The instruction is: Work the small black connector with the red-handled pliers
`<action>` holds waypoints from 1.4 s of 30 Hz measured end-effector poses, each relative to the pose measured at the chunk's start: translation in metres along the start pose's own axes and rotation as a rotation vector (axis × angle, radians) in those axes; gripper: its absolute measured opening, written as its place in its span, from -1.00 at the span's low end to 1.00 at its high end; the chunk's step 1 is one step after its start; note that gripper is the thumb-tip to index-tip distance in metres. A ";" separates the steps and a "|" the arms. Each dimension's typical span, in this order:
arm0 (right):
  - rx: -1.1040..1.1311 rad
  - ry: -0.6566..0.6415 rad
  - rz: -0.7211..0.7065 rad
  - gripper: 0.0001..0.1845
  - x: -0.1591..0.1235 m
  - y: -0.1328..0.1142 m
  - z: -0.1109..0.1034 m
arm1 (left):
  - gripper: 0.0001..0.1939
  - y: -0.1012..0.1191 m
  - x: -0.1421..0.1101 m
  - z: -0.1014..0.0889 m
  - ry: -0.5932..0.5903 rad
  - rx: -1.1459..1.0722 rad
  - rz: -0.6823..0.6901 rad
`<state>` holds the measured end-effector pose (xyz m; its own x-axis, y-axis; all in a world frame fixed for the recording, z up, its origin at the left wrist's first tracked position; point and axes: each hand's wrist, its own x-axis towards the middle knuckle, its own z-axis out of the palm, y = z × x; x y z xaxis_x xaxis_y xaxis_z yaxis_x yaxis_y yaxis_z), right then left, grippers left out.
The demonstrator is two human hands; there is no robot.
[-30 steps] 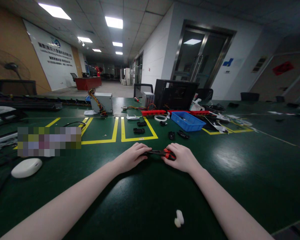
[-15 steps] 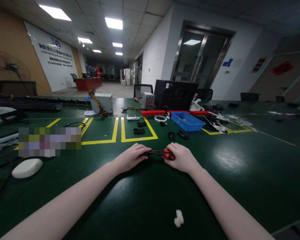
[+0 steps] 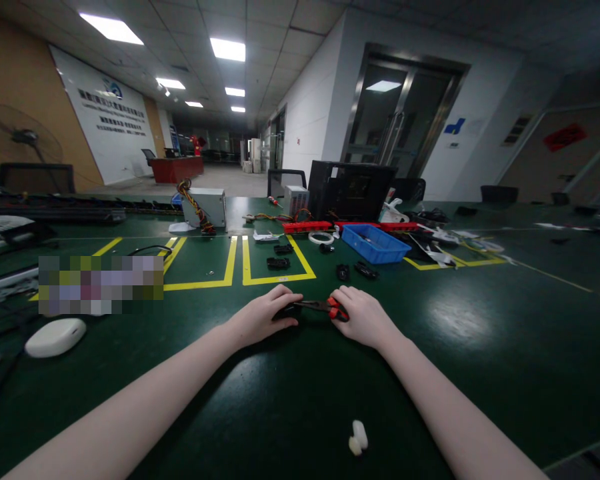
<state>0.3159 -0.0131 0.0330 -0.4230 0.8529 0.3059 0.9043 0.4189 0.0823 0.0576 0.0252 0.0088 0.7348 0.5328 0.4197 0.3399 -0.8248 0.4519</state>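
Red-and-black-handled pliers [image 3: 336,309] are gripped in my right hand [image 3: 364,315], their dark jaws pointing left. My left hand [image 3: 260,319] is closed around a small black item [image 3: 291,310], mostly hidden by the fingers. The tips of the pliers reach this item near my left fingertips; I cannot tell whether they bite on it. Beyond my hands lie black bundled cables: one pair [image 3: 279,263] inside a yellow-taped rectangle, another pair [image 3: 365,269] to the right of it.
A blue bin [image 3: 376,244] stands behind my right hand, near a black computer case [image 3: 351,190] and a red strip [image 3: 307,227]. Power supply units [image 3: 209,205] sit farther back. White pieces [image 3: 359,435] lie close to me; a white rounded device [image 3: 56,337] is at left.
My left thumb has moved slightly down and away from the fingers, so more of the black item shows. The pliers and my right hand stay almost in place.
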 end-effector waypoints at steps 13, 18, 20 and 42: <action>-0.077 0.026 0.019 -0.80 0.003 -0.009 0.000 | -0.35 0.012 0.002 -0.003 -0.128 0.273 -0.227; -0.133 0.080 0.009 -0.76 0.004 -0.011 -0.001 | -0.41 0.014 0.003 -0.004 -0.136 0.310 -0.234; -0.147 0.097 0.012 -0.74 0.005 -0.012 0.000 | -0.43 0.015 0.003 -0.004 -0.135 0.312 -0.236; -0.140 -0.007 0.078 -0.72 0.007 -0.019 0.001 | -0.37 0.011 0.002 -0.007 -0.187 0.302 -0.165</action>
<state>0.2955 -0.0148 0.0322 -0.3507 0.8836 0.3103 0.9336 0.3040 0.1896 0.0590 0.0190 0.0197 0.7407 0.6421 0.1978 0.5992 -0.7645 0.2377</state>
